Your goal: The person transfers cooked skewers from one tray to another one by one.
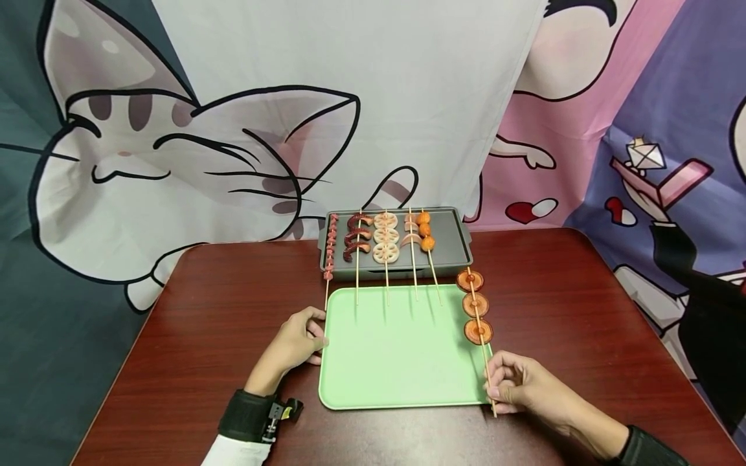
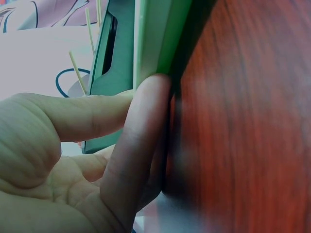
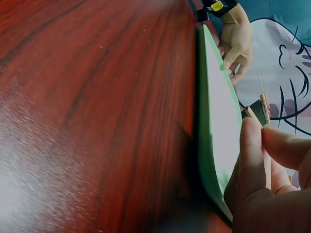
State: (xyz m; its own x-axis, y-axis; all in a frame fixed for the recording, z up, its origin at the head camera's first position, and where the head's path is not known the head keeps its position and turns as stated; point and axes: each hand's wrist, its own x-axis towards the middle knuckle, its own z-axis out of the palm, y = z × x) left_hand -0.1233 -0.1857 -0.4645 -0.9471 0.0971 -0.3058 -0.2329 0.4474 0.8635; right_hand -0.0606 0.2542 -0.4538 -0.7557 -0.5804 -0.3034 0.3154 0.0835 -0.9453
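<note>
Right hand: my right hand (image 1: 519,382) pinches the bare lower end of the carrot-slice skewer (image 1: 478,310) between thumb and fingertips, at about 5 o'clock of the green tray (image 1: 402,362); the grip sits low on the stick, so the food end is free to swing.

Skewer: three orange rounds ride the upper half of the stick, which lies along the tray's right edge at 3 o'clock, its tip pointing toward the grill pan (image 1: 454,233) (the slices look to hang just over the rim, partly above the table).

Left hand: my left hand (image 1: 294,343) rests against the tray's left edge at 9 o'clock, fingers loosely curved and pressed to the rim (image 2: 155,53) rather than wrapped around it; judged from the wrist view, it is there to steady the tray.

Grill pan: at 12 o'clock of the tray, touching or nearly touching its far edge, carrying five skewers (image 1: 386,236) laid side by side, their handles jutting back over the tray where they are easy to reach.

Table: a dark red wooden table (image 1: 221,310) bears everything, the tray square in front of me.

Backdrop: a cartoon-cat cloth (image 1: 175,149) hangs behind the table.
</note>
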